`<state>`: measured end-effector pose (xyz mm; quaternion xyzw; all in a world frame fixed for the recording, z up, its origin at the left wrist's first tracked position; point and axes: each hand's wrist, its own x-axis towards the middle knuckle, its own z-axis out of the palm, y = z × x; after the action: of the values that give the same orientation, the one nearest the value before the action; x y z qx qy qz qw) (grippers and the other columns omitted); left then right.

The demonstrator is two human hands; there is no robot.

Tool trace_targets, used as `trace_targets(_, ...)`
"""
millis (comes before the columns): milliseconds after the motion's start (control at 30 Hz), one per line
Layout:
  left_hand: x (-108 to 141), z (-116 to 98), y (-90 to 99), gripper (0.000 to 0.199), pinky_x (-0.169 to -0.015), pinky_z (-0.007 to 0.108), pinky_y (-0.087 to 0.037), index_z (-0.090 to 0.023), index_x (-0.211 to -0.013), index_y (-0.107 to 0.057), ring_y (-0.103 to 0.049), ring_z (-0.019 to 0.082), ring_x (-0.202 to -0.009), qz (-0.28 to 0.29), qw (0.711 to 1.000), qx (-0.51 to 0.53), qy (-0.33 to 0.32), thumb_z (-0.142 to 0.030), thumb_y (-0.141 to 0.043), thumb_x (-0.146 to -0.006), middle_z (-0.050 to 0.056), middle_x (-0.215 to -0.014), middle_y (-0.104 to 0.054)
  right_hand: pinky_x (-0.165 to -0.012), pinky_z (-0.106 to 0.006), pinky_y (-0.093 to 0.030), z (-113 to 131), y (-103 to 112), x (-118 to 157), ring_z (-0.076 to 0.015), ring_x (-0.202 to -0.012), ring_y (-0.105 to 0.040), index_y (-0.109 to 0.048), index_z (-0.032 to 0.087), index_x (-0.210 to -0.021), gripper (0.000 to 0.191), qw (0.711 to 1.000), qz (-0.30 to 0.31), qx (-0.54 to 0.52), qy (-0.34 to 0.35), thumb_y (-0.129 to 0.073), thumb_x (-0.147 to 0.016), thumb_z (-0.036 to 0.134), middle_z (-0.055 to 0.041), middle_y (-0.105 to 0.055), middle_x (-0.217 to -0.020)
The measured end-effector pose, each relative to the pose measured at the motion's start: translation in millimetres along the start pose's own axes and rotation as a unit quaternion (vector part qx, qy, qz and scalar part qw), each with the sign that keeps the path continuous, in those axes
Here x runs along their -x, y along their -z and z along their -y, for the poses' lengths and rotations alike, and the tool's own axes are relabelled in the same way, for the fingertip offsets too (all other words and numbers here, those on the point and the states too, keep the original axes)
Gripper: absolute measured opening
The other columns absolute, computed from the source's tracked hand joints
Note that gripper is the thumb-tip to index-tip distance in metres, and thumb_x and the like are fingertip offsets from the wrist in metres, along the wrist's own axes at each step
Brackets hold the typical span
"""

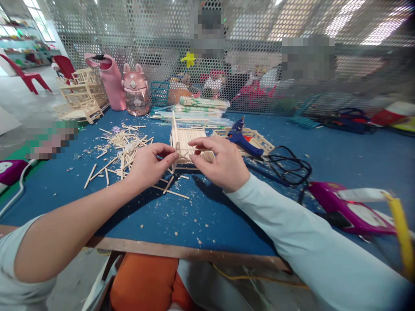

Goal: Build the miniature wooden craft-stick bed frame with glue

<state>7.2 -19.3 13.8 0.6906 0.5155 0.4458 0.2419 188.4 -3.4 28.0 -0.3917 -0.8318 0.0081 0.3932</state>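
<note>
A small structure of pale wooden sticks [185, 137] stands on the blue table in front of me. At its near left corner, my left hand [151, 164] is closed, thumb and index finger pinching the left end of a thin stick. My right hand [221, 162] pinches the same stick [194, 149] farther right, so it lies level across the front of the structure. Loose cut sticks [129, 147] are scattered left of the structure. Right behind my right hand, a blue glue gun [243, 139] rests on a flat stick frame [259, 140].
Bagged sticks [204, 106], a pink bottle [112, 82] and a clear rabbit-eared bottle [136, 93] stand along the mesh partition [253, 65]. A finished stick model [81, 95] is at left. Black cable [288, 166] and purple power strips [350, 207] lie right.
</note>
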Motion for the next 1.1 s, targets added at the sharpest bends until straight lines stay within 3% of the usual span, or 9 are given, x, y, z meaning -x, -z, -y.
trace_targets(200, -0.2, 0.5, 1.2, 0.012, -0.058, 0.023, -0.046, -0.016, -0.078, -0.059, -0.056, 0.011, -0.064, 0.043, 0.999, 0.022, 0.002, -0.027, -0.059, -0.073, 0.004, -0.073, -0.064, -0.072, -0.034, -0.044, 1.3, -1.7, -1.5, -0.0174, -0.069, -0.062, -0.069, 0.017, -0.086, 0.017, 1.0, 0.002, 0.007, -0.007, -0.061, -0.074, 0.027, -0.0028, -0.07, -0.071)
trace_targets(433, -0.3, 1.8, -1.2, 0.01, -0.064, 0.026, -0.048, -0.017, -0.078, -0.057, -0.056, 0.011, -0.064, 0.038, 0.998, 0.05, 0.025, -0.022, -0.058, -0.069, 0.002, -0.072, -0.063, -0.072, -0.033, -0.043, 0.7, -3.7, -1.3, -0.0174, -0.07, -0.062, -0.07, 0.018, -0.081, 0.016, 1.0, 0.002, 0.017, -0.021, -0.061, -0.077, 0.032, -0.0031, -0.07, -0.071)
trace_targets(533, -4.1, 6.4, -1.8, 0.016, -0.066, 0.028, -0.049, -0.017, -0.082, -0.056, -0.057, 0.011, -0.064, 0.044, 0.989, 0.125, 0.068, -0.016, -0.054, -0.066, 0.002, -0.072, -0.063, -0.073, -0.034, -0.044, 0.7, -3.2, 0.1, -0.0177, -0.07, -0.061, -0.068, 0.017, -0.088, 0.019, 1.0, 0.004, 0.006, -0.022, -0.061, -0.075, 0.03, -0.0031, -0.069, -0.072)
trace_targets(667, -12.5, 18.9, 2.7, 0.013, -0.055, 0.026, -0.046, -0.02, -0.078, -0.047, -0.055, 0.01, -0.054, 0.007, 0.97, 0.202, 0.131, -0.017, -0.053, -0.068, -0.002, -0.062, -0.057, -0.079, -0.036, -0.047, -3.1, 3.5, 2.0, -0.0185, -0.08, -0.06, -0.061, 0.015, -0.104, 0.035, 0.999, -0.032, -0.04, -0.008, -0.053, -0.07, 0.017, -0.0055, -0.066, -0.085)
trace_targets(833, -14.7, 26.3, 10.7, 0.019, -0.053, 0.025, -0.041, -0.019, -0.064, -0.051, -0.05, 0.01, -0.053, -0.005, 0.996, 0.07, 0.054, -0.033, -0.061, -0.073, 0.0, -0.058, -0.056, -0.083, -0.039, -0.046, -11.6, 14.6, 3.1, -0.0193, -0.085, -0.06, -0.062, 0.019, -0.097, 0.026, 0.996, -0.067, -0.056, -0.028, -0.052, -0.073, 0.02, -0.0054, -0.065, -0.089)
trace_targets(1000, -6.3, 15.1, 5.0, 0.025, -0.066, 0.027, -0.047, -0.018, -0.086, -0.066, -0.059, 0.012, -0.069, 0.035, 0.997, 0.066, 0.0, -0.039, -0.055, -0.078, 0.004, -0.079, -0.069, -0.078, -0.037, -0.046, -7.7, 11.9, 1.9, -0.02, -0.08, -0.06, -0.065, 0.019, -0.085, 0.016, 1.0, -0.022, -0.011, -0.001, -0.059, -0.071, 0.025, -0.0048, -0.066, -0.081)
trace_targets(1100, -3.5, 8.7, 2.1, 0.023, -0.069, 0.027, -0.048, -0.017, -0.084, -0.066, -0.06, 0.013, -0.069, 0.054, 0.996, 0.065, 0.008, -0.036, -0.062, -0.073, 0.004, -0.081, -0.07, -0.078, -0.037, -0.045, -1.5, 7.5, -1.0, -0.0209, -0.08, -0.06, -0.068, 0.018, -0.081, 0.015, 0.999, -0.01, 0.03, 0.013, -0.06, -0.071, 0.025, -0.0057, -0.067, -0.08)
